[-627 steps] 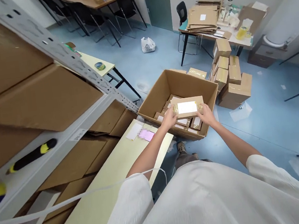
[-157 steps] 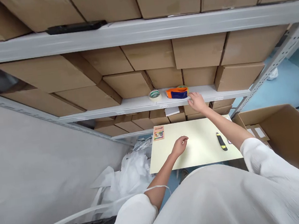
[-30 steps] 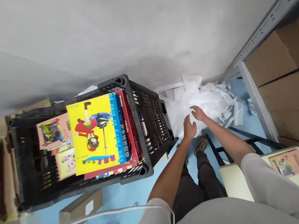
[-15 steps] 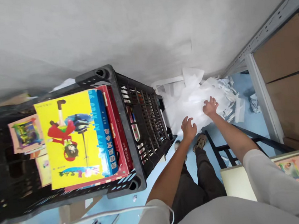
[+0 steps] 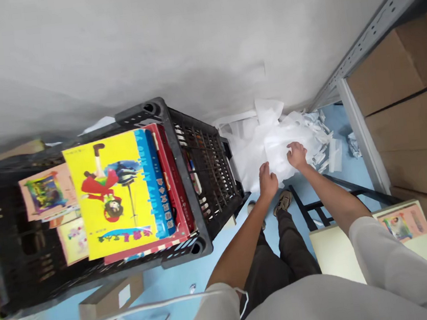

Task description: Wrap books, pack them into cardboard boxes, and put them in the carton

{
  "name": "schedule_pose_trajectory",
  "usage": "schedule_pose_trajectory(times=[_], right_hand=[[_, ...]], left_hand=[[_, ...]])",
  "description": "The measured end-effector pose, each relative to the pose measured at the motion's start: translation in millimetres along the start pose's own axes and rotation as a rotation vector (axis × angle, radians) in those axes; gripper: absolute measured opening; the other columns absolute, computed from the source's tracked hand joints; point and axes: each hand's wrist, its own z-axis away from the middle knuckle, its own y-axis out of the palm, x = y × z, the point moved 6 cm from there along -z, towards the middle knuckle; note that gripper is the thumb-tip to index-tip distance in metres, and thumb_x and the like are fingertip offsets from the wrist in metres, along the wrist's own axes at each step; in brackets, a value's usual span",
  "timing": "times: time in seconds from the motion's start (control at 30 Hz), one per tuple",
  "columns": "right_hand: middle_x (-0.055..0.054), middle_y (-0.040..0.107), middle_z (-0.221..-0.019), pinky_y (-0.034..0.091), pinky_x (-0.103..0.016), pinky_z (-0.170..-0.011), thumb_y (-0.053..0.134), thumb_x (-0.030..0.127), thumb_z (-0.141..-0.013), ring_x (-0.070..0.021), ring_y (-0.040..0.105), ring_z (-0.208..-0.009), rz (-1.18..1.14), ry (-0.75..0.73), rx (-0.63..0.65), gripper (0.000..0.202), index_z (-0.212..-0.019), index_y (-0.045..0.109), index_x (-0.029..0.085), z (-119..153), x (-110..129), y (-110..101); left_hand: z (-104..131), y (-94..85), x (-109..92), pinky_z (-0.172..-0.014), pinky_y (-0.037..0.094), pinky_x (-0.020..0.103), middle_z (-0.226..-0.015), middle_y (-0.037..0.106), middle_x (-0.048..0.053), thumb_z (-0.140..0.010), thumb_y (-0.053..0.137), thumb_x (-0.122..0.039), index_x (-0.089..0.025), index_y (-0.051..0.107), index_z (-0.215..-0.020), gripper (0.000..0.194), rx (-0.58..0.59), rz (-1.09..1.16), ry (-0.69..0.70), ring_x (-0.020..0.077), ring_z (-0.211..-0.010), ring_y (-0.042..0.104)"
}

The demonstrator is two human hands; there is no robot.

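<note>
A heap of white plastic bags [image 5: 268, 133] lies on the blue floor against the grey wall. My right hand [image 5: 296, 154] rests on top of the heap with its fingers curled into the white plastic. My left hand [image 5: 267, 179] touches the heap's near edge, fingers loosely together. To the left stands a black plastic crate [image 5: 208, 181] packed with children's books; a yellow book [image 5: 115, 192] lies on top.
A pale yellow table [image 5: 335, 249] with a small picture card [image 5: 400, 223] stands at lower right. Metal shelving [image 5: 360, 128] holding cardboard boxes [image 5: 409, 122] runs along the right. A small cardboard box [image 5: 109, 300] lies on the floor at lower left. Paper scraps lie by the shelf foot.
Both hands have reached forward onto the white bag heap; the right hand now curls into the plastic. The view has shifted slightly.
</note>
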Motion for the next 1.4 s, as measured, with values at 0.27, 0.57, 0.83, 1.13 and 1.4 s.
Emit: schedule_pose_trajectory(times=[0.27, 0.57, 0.83, 1.13, 1.4], right_hand=[[-0.011, 0.081, -0.097, 0.053, -0.044, -0.103, 0.050, 0.082, -0.091, -0.0265, 0.074, -0.099, -0.820, 0.064, 0.200, 0.067, -0.098, 0.077, 0.021, 45, 40, -41], [-0.008, 0.081, -0.117, 0.054, -0.043, -0.110, 0.064, 0.084, -0.091, -0.0273, 0.071, -0.121, -0.998, -0.113, 0.007, 0.066, -0.115, 0.081, 0.025, 124, 107, -190], [-0.001, 0.076, -0.085, 0.056, -0.038, -0.088, 0.082, 0.057, -0.072, -0.0235, 0.067, -0.089, -0.869, -0.074, -0.271, 0.036, -0.082, 0.074, 0.023, 178, 141, -252], [-0.006, 0.081, -0.098, 0.054, -0.044, -0.107, 0.078, 0.044, -0.073, -0.0277, 0.073, -0.108, -1.068, -0.083, -0.237, 0.028, -0.091, 0.077, 0.022, 254, 151, -295], [-0.008, 0.079, -0.124, 0.055, -0.044, -0.108, 0.083, 0.037, -0.067, -0.0285, 0.071, -0.120, -1.094, 0.026, -0.533, 0.022, -0.076, 0.070, 0.022, 359, 51, -325]], left_hand=[[11, -17.4, -97, -0.130, 0.043, 0.048, -0.176, 0.040, 0.008, -0.095, 0.051, -0.014, -0.030, 0.042, -0.169, 0.076, -0.013, 0.210, 0.252, 0.0283, -0.163, 0.039], [97, -32.7, -202, -0.136, 0.029, 0.057, -0.180, 0.032, 0.015, -0.091, 0.047, -0.006, -0.019, 0.026, -0.175, 0.088, 0.205, -0.098, 0.768, 0.0311, -0.168, 0.029], [139, -67.0, -198, -0.130, 0.038, 0.057, -0.169, 0.047, 0.016, -0.088, 0.051, -0.005, -0.020, 0.055, -0.150, 0.064, 0.280, -0.062, 0.864, 0.0316, -0.161, 0.040], [121, -84.9, -207, -0.128, 0.040, 0.051, -0.157, 0.055, 0.018, -0.081, 0.072, -0.015, -0.019, 0.043, -0.156, 0.080, 0.175, 0.110, 0.606, 0.0321, -0.150, 0.050], [192, -41.5, -255, -0.104, 0.054, 0.042, -0.111, 0.070, 0.010, -0.094, 0.061, -0.015, -0.023, 0.064, -0.104, 0.013, 0.306, -0.117, 0.800, 0.0283, -0.113, 0.067]])
